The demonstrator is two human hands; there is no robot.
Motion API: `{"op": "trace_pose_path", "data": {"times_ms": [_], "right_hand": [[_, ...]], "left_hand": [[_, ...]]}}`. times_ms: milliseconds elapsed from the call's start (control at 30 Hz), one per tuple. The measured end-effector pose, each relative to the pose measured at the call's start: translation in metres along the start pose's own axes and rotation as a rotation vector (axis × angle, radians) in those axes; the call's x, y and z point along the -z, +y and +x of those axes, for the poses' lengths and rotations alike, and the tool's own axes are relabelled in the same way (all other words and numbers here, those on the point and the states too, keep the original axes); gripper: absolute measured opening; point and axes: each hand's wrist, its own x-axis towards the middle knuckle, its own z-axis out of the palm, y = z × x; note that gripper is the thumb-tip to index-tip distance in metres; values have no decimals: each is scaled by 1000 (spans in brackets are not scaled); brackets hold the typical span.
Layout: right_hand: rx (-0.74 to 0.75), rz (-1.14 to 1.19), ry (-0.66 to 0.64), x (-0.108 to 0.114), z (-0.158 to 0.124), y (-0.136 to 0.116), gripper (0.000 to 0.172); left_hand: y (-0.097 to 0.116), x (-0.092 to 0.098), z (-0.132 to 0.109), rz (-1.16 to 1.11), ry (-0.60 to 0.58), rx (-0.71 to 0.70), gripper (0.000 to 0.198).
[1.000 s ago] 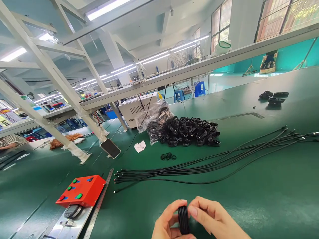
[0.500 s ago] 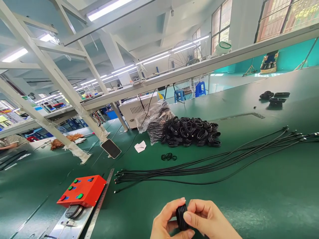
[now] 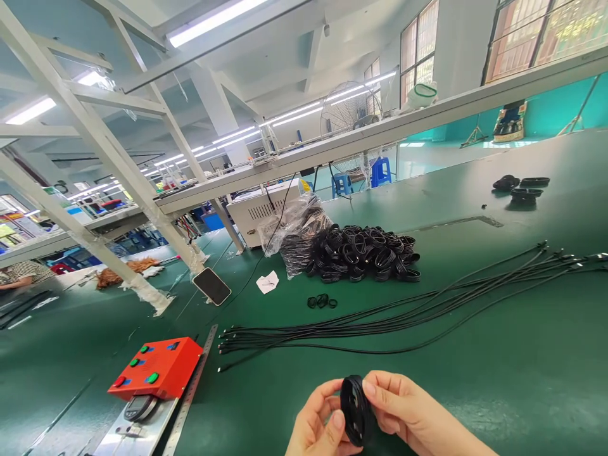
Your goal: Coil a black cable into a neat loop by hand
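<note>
Between my two hands is a coiled black cable (image 3: 355, 411), held just above the green table, its round opening turned partly toward me. My left hand (image 3: 319, 421) grips the coil's left side, thumb in front and fingers round it. At its upper right edge, my right hand (image 3: 396, 402) pinches the coil between thumb and fingers. Straight black cables (image 3: 342, 326) with metal plugs lie in a loose bundle beyond my hands. Several small black bands (image 3: 323, 301) rest behind that bundle.
Farther back sits a heap of coiled black cables (image 3: 365, 250) beside a plastic bag (image 3: 299, 234). A red button box (image 3: 159, 367) and a steel ruler (image 3: 192, 386) are at left. A phone (image 3: 212, 287) leans near a post. More coils (image 3: 525, 192) lie far right.
The coil has turned in my hands, so its opening now shows instead of its outer side. My right hand has shifted slightly right and up along its edge.
</note>
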Motion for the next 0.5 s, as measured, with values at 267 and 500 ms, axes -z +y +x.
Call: {"op": "trace_pose_path", "data": {"times_ms": [267,500], "right_hand": [[68,-172,24,-7,9,4,61],[12,-207,-71,0,9,-1,55]], "left_hand": [[-11,-9,3,45,82,-69,78],[-7,-4,1,41,73,-16,66]]}}
